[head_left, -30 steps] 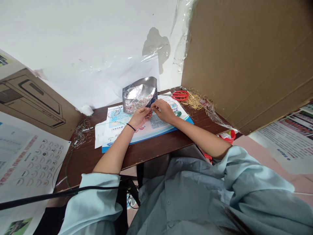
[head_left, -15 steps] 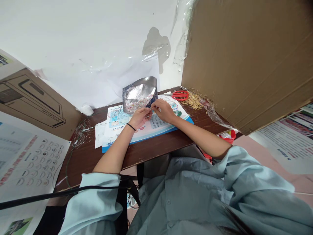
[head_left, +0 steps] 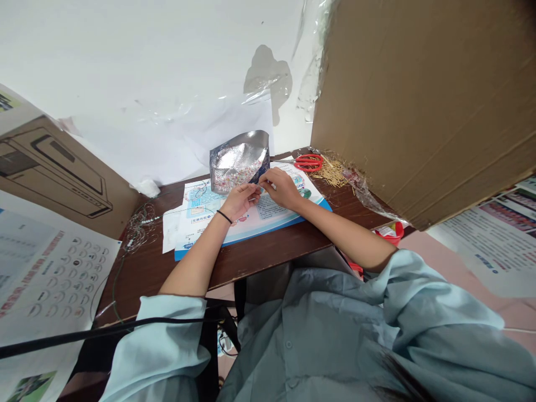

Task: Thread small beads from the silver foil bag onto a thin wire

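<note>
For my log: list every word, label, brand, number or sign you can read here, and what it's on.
Nothing reads with certainty.
Printed sheet: Chinese-looking text and corner marks, too small.
Left poster: red lettering, blurred.
Right poster: heading and lines, blurred.
Left cardboard box: tiny marks, too small.

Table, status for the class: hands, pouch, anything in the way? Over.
Left hand and right hand: close together over printed sheet, anything pinched unclear. Pouch: open, colourful pieces inside. Red-handled scissors: right of pouch, seemingly not blocking.

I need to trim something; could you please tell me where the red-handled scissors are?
In the head view, the red-handled scissors lie beyond the right hand, right of the silvery bag, beside golden sticks.
</note>
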A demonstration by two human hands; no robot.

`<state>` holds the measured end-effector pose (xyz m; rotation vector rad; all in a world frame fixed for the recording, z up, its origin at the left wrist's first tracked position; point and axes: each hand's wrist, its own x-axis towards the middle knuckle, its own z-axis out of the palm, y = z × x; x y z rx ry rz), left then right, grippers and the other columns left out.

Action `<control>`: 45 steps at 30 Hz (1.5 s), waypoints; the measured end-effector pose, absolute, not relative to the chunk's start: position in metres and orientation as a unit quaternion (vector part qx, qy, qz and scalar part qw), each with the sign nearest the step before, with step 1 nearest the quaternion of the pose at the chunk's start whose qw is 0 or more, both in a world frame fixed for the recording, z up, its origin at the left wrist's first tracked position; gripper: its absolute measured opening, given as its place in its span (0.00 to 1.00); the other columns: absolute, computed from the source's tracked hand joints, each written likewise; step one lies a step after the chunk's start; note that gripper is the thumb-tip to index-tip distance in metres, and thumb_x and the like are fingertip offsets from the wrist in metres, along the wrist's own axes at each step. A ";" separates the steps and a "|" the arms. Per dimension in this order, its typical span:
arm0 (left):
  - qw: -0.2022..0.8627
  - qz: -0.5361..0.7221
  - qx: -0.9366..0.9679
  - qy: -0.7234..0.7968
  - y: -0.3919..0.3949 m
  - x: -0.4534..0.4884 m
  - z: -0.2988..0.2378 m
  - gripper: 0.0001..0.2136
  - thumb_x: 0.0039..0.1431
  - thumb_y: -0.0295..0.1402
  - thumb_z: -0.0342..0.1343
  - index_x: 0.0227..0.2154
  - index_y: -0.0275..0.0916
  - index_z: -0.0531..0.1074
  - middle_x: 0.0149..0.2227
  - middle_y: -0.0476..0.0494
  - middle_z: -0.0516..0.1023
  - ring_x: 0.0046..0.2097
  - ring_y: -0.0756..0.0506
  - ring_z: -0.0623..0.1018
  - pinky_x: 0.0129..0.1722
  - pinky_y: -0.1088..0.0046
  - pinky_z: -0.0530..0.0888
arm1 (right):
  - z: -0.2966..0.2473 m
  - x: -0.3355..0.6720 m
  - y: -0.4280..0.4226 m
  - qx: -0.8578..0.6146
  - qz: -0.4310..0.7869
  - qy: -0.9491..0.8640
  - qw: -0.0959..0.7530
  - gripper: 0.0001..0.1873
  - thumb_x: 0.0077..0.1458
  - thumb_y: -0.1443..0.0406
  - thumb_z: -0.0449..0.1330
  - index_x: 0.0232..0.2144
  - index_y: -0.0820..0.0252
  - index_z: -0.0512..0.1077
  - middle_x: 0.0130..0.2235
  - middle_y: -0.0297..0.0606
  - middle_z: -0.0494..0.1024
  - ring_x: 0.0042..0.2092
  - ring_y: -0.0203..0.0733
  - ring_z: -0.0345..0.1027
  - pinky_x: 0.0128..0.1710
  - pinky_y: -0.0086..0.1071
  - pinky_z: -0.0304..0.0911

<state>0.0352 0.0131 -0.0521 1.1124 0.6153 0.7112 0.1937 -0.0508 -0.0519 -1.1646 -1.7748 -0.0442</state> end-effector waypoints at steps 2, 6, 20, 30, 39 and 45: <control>0.748 0.324 0.507 0.281 0.013 0.035 -0.052 0.10 0.46 0.33 0.68 0.24 0.32 0.74 0.26 0.46 0.74 0.27 0.53 0.72 0.28 0.77 0.68 | -0.052 0.194 -0.050 -0.477 -0.023 -0.729 0.490 0.08 0.58 0.71 0.50 0.28 0.57 0.66 0.32 0.38 0.72 0.38 0.42 0.61 0.41 0.37 0.55; 0.749 0.325 0.505 0.281 0.013 0.035 -0.052 0.10 0.47 0.32 0.67 0.24 0.32 0.74 0.26 0.46 0.75 0.27 0.53 0.72 0.28 0.77 0.69 | -0.052 0.194 -0.050 -0.474 -0.025 -0.731 0.491 0.08 0.58 0.70 0.50 0.28 0.57 0.66 0.33 0.38 0.72 0.38 0.42 0.60 0.41 0.37 0.55; 0.744 0.327 0.510 0.282 0.012 0.036 -0.052 0.08 0.51 0.31 0.65 0.23 0.33 0.73 0.24 0.46 0.74 0.27 0.53 0.72 0.29 0.78 0.69 | -0.055 0.194 -0.049 -0.476 -0.032 -0.741 0.473 0.08 0.60 0.69 0.51 0.29 0.57 0.68 0.33 0.37 0.73 0.37 0.41 0.61 0.42 0.36 0.55; 0.743 0.330 0.509 0.284 0.012 0.036 -0.052 0.08 0.49 0.31 0.66 0.24 0.33 0.73 0.26 0.46 0.74 0.27 0.53 0.72 0.29 0.76 0.68 | -0.053 0.195 -0.051 -0.501 -0.051 -0.733 0.458 0.08 0.59 0.70 0.50 0.30 0.58 0.68 0.34 0.38 0.74 0.39 0.43 0.61 0.41 0.37 0.52; 0.746 0.327 0.511 0.275 0.012 0.035 -0.052 0.08 0.51 0.31 0.65 0.23 0.33 0.73 0.25 0.46 0.74 0.27 0.53 0.72 0.29 0.77 0.68 | -0.054 0.194 -0.051 -0.497 -0.054 -0.736 0.456 0.09 0.60 0.69 0.49 0.30 0.57 0.67 0.34 0.39 0.74 0.39 0.43 0.61 0.40 0.37 0.51; 0.746 0.329 0.507 0.279 0.012 0.036 -0.052 0.08 0.50 0.31 0.66 0.24 0.32 0.73 0.26 0.46 0.75 0.28 0.53 0.72 0.29 0.77 0.69 | -0.053 0.195 -0.051 -0.499 -0.053 -0.734 0.456 0.09 0.60 0.70 0.49 0.29 0.57 0.67 0.34 0.38 0.73 0.39 0.42 0.60 0.41 0.36 0.51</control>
